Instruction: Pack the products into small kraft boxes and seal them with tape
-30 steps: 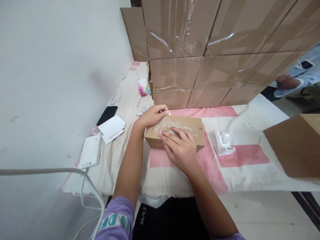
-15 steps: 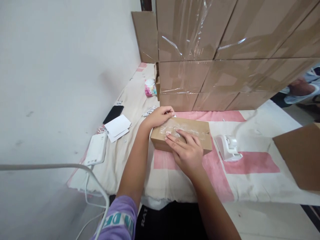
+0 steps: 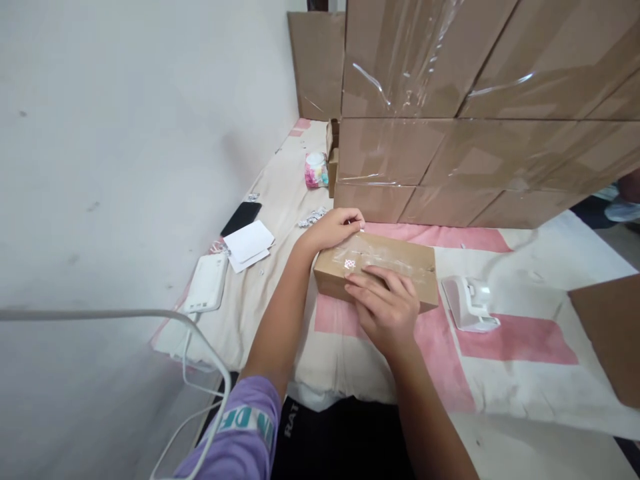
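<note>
A small cardboard box (image 3: 425,267) with clear tape across its top lies on the cloth before me. My right hand (image 3: 387,307) rests on its front top edge, fingers stretched out over the tape and holding nothing. Just beyond those fingertips, a small pink-and-white sticker (image 3: 350,264) shows on the box top. At the box's back left corner is my left hand (image 3: 334,230), its wrist against the box and its fingers curled together. A tiny white bit shows at those fingertips, too small to name.
A white tape dispenser (image 3: 470,303) stands right of the box. Behind rises a wall of taped cartons (image 3: 390,150). On the left lie white papers (image 3: 249,241), a black phone (image 3: 241,219), a white power bank (image 3: 206,283) and a cable (image 3: 205,353). Another carton (image 3: 613,333) sits at far right.
My right fingertips have slid slightly back toward me, so more of the pink-and-white sticker shows. The left hand keeps its place at the box corner. The whole view has shifted a little.
</note>
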A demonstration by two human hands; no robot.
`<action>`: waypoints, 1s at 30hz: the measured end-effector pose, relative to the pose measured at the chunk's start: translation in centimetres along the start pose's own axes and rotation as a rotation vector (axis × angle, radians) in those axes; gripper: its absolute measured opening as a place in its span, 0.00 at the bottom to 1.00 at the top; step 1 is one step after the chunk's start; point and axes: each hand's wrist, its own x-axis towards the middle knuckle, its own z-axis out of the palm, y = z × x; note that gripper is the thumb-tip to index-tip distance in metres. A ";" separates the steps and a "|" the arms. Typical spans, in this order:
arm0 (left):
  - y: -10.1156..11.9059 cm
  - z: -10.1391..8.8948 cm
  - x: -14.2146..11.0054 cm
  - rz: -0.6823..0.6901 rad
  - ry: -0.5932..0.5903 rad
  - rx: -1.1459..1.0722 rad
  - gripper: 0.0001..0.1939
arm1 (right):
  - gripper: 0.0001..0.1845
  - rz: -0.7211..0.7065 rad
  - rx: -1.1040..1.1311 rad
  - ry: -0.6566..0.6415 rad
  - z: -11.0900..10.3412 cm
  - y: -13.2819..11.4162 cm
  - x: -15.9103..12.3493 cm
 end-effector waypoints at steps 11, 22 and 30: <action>0.1 -1.2 -2.4 -0.059 0.503 0.216 0.21 | 0.11 -0.015 0.610 -0.289 6.1 -3.0 -4.5; -10.4 -11.0 -19.0 -0.770 0.723 0.675 0.11 | 0.15 0.290 0.810 -0.763 7.7 -2.3 -5.6; -10.8 -11.1 -16.6 -0.668 0.463 0.789 0.13 | 0.16 0.412 0.828 -0.755 8.0 -2.0 -5.3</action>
